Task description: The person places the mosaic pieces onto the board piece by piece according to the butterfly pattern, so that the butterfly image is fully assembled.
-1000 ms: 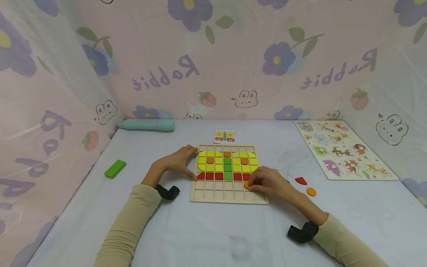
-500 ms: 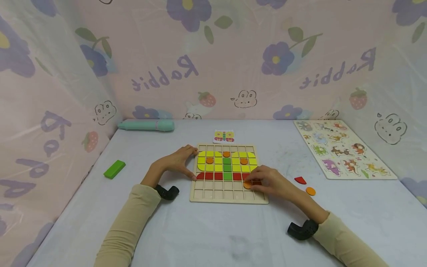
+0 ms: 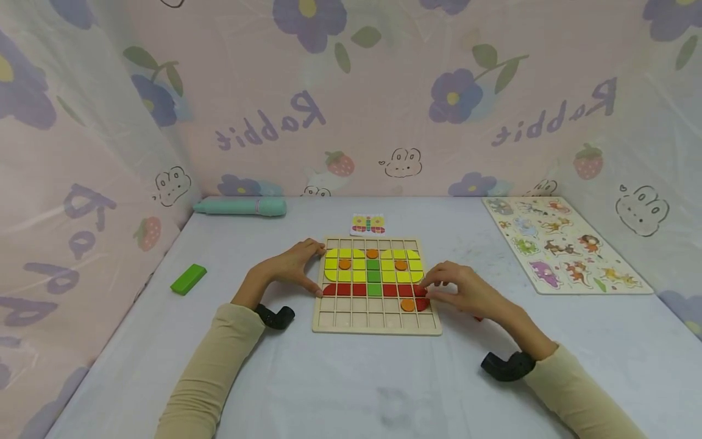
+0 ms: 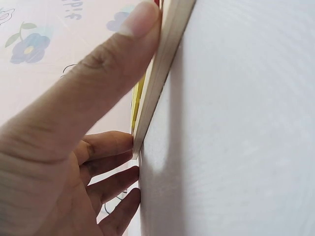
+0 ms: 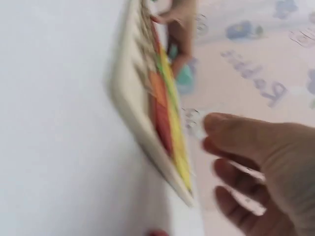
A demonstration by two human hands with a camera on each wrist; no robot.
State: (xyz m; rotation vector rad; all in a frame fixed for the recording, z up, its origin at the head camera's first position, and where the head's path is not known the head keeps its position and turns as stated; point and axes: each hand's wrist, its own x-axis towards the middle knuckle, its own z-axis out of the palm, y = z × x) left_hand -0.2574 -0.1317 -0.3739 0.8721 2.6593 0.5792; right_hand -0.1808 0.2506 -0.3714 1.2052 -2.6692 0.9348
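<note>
A wooden grid board (image 3: 359, 320) lies on the table, with yellow, red, green and orange pieces forming a butterfly pattern. My left hand (image 3: 290, 265) spans the board's left side, thumb and fingertips touching the edge; the left wrist view shows the thumb (image 4: 98, 73) against the rim. At the right edge is my right hand (image 3: 466, 289), fingers slightly bent and holding nothing. Beside its fingertips sit a red piece (image 3: 422, 304) and an orange disc (image 3: 407, 305) in the lower right cells. In the right wrist view that hand (image 5: 266, 167) appears apart from the board.
A small pattern card (image 3: 368, 224) lies behind the board. An animal puzzle board (image 3: 567, 247) is at the back right, a teal tube (image 3: 241, 206) at the back left. A green block (image 3: 189, 279) rests left. A bit of red (image 3: 478, 319) shows below the right hand.
My right hand has let go of the orange disc and shifted right off the board's cells, uncovering the red piece. It now hides the loose orange disc. The left hand stays put.
</note>
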